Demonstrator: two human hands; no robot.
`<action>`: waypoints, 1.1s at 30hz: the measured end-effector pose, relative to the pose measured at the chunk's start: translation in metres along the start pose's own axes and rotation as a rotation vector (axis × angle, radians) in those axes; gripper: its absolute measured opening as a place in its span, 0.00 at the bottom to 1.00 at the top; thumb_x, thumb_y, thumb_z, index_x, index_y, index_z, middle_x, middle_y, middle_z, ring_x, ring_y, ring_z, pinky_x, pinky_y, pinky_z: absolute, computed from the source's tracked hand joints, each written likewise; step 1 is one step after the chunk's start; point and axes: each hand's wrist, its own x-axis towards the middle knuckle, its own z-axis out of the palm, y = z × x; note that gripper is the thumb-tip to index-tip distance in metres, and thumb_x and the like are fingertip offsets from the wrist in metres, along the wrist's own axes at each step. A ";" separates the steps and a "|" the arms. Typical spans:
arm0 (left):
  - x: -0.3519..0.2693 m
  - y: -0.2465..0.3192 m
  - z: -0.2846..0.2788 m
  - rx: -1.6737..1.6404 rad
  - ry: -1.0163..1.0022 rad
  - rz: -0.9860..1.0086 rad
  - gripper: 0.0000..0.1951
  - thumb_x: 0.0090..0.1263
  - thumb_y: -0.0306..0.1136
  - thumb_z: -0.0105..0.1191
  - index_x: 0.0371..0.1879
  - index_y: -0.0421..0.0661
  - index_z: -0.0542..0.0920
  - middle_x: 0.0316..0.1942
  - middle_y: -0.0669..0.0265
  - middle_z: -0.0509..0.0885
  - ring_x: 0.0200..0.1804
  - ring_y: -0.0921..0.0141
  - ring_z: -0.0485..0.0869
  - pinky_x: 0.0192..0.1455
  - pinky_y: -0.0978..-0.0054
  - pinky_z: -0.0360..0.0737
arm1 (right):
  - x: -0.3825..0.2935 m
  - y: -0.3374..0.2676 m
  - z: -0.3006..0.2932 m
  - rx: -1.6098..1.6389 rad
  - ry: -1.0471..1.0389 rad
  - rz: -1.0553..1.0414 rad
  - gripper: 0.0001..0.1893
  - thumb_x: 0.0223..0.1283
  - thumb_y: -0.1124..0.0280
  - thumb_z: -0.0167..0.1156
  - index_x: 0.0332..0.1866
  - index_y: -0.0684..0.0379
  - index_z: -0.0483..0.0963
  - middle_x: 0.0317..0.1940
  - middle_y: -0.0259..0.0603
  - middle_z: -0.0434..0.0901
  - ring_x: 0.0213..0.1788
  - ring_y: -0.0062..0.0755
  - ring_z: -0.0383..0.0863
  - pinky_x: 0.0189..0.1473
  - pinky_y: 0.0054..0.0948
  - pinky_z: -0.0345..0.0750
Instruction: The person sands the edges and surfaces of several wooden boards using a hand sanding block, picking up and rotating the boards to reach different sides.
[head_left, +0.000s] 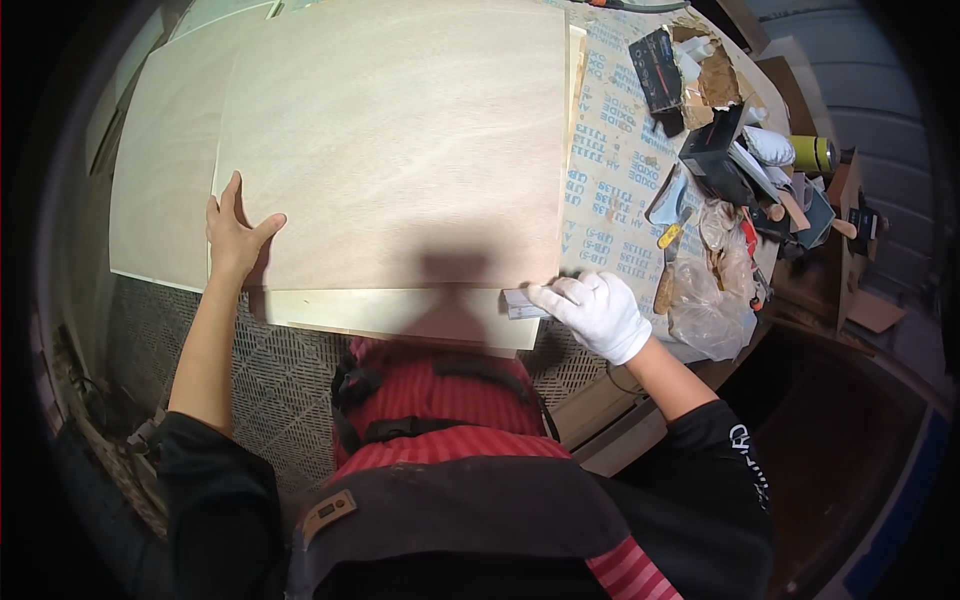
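Note:
A large thin wood panel, likely plywood (405, 150), lies flat before me, overlapping another pale panel (161, 169) on its left. My left hand (238, 232) is bare and rests on the large panel at its left edge, thumb and fingers spread. My right hand (596, 311) wears a white glove and grips a small whitish block (523, 304), perhaps a sanding block. That block is at the front right corner, over a lower pale board (390, 311) that sticks out towards me. Its far end is hidden under my gloved fingers.
Printed abrasive-backing sheet (607, 187) covers the table at right. On it lie a torn black box (656, 71), a yellow-handled tool (675, 229), clear plastic bags (709, 307) and a yellow-green flask (814, 154). Perforated matting (292, 390) covers the floor.

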 end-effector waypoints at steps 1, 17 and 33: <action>0.001 -0.001 0.000 0.004 0.004 0.016 0.53 0.52 0.46 0.79 0.79 0.59 0.61 0.78 0.33 0.52 0.79 0.41 0.56 0.78 0.48 0.61 | 0.000 0.002 0.000 0.002 0.001 -0.002 0.25 0.55 0.71 0.60 0.61 0.48 0.79 0.36 0.30 0.76 0.35 0.31 0.76 0.36 0.31 0.76; -0.001 0.000 0.002 0.024 -0.006 -0.006 0.54 0.51 0.47 0.79 0.79 0.58 0.61 0.77 0.34 0.53 0.80 0.41 0.54 0.79 0.47 0.60 | 0.009 0.000 0.010 0.010 0.052 0.026 0.27 0.55 0.70 0.63 0.65 0.50 0.76 0.34 0.31 0.77 0.35 0.32 0.79 0.39 0.31 0.79; 0.004 -0.017 -0.001 0.041 -0.001 0.050 0.53 0.51 0.46 0.79 0.79 0.54 0.62 0.76 0.34 0.56 0.78 0.42 0.58 0.79 0.51 0.62 | 0.112 -0.077 0.064 0.044 0.019 0.168 0.16 0.61 0.68 0.63 0.55 0.49 0.79 0.20 0.31 0.76 0.23 0.30 0.77 0.23 0.30 0.74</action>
